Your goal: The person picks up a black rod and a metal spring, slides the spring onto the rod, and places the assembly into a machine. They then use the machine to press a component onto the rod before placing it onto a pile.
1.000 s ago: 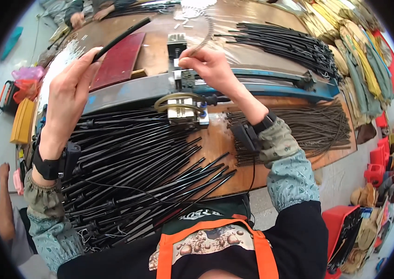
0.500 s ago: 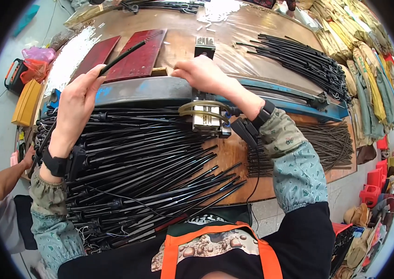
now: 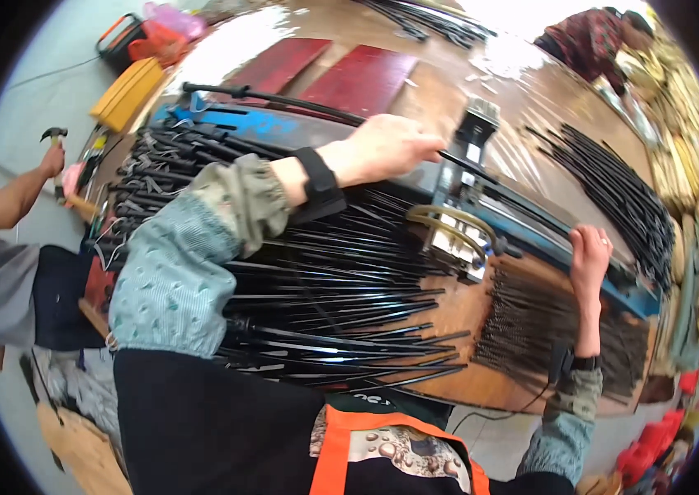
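Observation:
My left hand [image 3: 395, 148] is closed round a long black rod, like an umbrella shaft [image 3: 300, 105]. Its thicker end points to the far left, and it slants over a blue metal rail [image 3: 263, 124]. Past my fingers a black length runs through a small clamp machine [image 3: 458, 235] with yellowish hoses. Further right, my right hand [image 3: 590, 257] has its fingers bent closed by the rail's right part; what they hold is hidden. Nearer me lies a large heap of black umbrella-like frames [image 3: 341, 289].
Thin brown coil-like pieces [image 3: 564, 330] are piled at the near right. More black rods [image 3: 613, 198] lie at the far right, beyond the rail. Two dark red boards [image 3: 358, 78] rest behind it. At left, another person's hand [image 3: 52, 158] grips a hammer [image 3: 54, 134]; another person [image 3: 593, 41] bends over at the back.
My left hand has moved right and laid the rod down along the rail. My right hand has gone from the machine to the rail's right part. The view has turned.

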Demonstrator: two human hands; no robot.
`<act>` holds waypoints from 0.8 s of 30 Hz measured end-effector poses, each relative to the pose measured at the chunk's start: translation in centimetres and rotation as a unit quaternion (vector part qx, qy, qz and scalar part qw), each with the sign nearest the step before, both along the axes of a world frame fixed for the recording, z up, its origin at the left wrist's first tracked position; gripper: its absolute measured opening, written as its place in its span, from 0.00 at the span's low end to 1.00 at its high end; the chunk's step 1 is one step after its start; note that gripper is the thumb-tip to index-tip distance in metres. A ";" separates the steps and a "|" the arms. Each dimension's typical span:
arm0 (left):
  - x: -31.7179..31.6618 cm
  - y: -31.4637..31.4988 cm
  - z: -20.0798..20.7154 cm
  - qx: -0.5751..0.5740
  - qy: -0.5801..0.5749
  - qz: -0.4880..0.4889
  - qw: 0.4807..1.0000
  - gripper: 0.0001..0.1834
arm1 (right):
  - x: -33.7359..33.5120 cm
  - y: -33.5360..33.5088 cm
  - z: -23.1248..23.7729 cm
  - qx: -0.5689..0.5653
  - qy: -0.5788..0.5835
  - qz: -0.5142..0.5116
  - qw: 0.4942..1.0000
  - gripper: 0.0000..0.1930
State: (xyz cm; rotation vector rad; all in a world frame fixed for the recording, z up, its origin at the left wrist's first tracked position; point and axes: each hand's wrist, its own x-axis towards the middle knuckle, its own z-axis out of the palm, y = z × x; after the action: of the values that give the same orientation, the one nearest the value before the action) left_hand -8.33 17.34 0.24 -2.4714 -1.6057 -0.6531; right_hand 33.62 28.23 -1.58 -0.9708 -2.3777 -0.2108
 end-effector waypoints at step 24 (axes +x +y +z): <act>-0.4 0.6 -2.1 0.016 -0.059 -0.021 0.998 0.09 | -4.3 -4.0 -0.3 0.043 0.031 0.038 0.998 0.14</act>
State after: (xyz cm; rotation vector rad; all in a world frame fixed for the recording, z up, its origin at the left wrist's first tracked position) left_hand -8.70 17.96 -1.84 -2.4942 -1.5726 -0.8398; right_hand 29.36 24.22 -1.86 -0.8344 -2.3245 -0.2494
